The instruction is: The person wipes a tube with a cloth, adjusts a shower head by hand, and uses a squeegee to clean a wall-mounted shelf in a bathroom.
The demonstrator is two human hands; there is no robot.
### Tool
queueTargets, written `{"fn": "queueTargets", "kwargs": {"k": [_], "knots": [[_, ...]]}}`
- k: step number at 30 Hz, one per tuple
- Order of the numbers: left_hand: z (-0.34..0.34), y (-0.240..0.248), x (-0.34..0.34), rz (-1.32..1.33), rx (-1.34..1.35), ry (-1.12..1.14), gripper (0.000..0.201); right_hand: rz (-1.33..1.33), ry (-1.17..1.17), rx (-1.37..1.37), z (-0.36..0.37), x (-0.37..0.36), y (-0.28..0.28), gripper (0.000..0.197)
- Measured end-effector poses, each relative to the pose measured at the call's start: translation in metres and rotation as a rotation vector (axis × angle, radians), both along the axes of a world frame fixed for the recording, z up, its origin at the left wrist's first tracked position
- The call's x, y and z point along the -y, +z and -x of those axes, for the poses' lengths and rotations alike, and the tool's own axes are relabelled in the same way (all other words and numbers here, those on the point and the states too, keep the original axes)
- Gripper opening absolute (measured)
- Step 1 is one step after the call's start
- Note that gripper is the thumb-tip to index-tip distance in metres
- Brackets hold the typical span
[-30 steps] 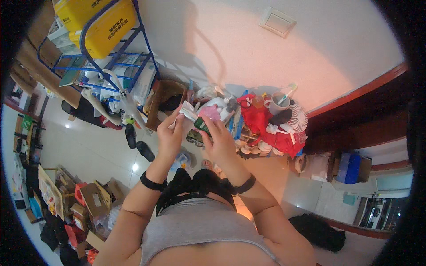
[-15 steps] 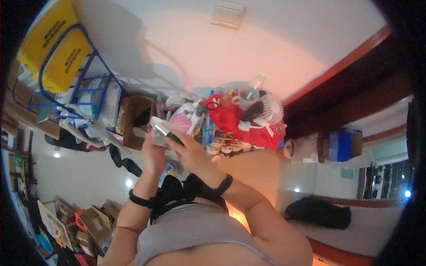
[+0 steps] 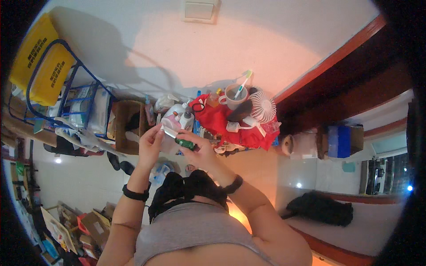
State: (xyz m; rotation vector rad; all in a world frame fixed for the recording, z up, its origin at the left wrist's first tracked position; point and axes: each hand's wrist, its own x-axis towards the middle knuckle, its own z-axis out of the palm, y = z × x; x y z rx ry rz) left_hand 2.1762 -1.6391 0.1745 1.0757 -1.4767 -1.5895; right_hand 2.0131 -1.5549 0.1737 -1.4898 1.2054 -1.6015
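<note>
Head view, looking down past the person's grey top. Both hands are raised in front of the chest, just beside each other. The left hand point(image 3: 151, 144) has its fingers curled around one end of a small flat white packet point(image 3: 169, 131), pinching it between thumb and fingertips. The right hand point(image 3: 198, 148) is clenched around a small dark green bottle-shaped object point(image 3: 185, 143), which lies roughly level, its end pointing toward the left hand; the packet's other end sits just above this object, and whether the two touch cannot be told. Each wrist carries a black band. Beyond the hands is a cluttered low surface covered by a red cloth point(image 3: 219, 119), bearing a beige mug point(image 3: 233, 94) with a toothbrush standing in it, a small round white fan point(image 3: 262, 106) to its right, and a white and pink plastic bottle point(image 3: 173, 119) to its left. An open brown cardboard box point(image 3: 128, 126) stands left of these, beside a blue metal-framed trolley point(image 3: 75, 99) with a yellow bag point(image 3: 42, 66) on it. A black bag point(image 3: 320, 208) lies on the floor at lower right.
</note>
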Motion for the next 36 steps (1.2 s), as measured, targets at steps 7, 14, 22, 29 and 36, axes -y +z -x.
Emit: {"fn": "queueTargets", "kwargs": {"k": [7, 14, 22, 29, 36], "knots": [[0.037, 0.01, -0.026, -0.16, -0.36, 0.158, 0.032, -0.517, 0.163, 0.93, -0.001, -0.022, 0.017, 0.042], [0.044, -0.015, -0.06, -0.276, -0.177, -0.312, 0.028, -0.017, -0.493, -0.527, -0.01, -0.069, 0.017, 0.046], [0.055, -0.007, -0.162, -0.646, -0.351, -0.673, 0.038, -0.195, -0.901, -0.473, -0.031, -0.18, 0.007, 0.051], [0.087, 0.012, -0.245, -0.768, -0.336, -0.886, 0.031, -0.34, -1.082, -0.443, -0.069, -0.271, 0.025, 0.06], [0.139, -0.039, -0.336, -0.423, -0.125, -1.178, 0.034, -0.627, -1.373, -0.587, -0.046, -0.371, 0.023, 0.057]]}}
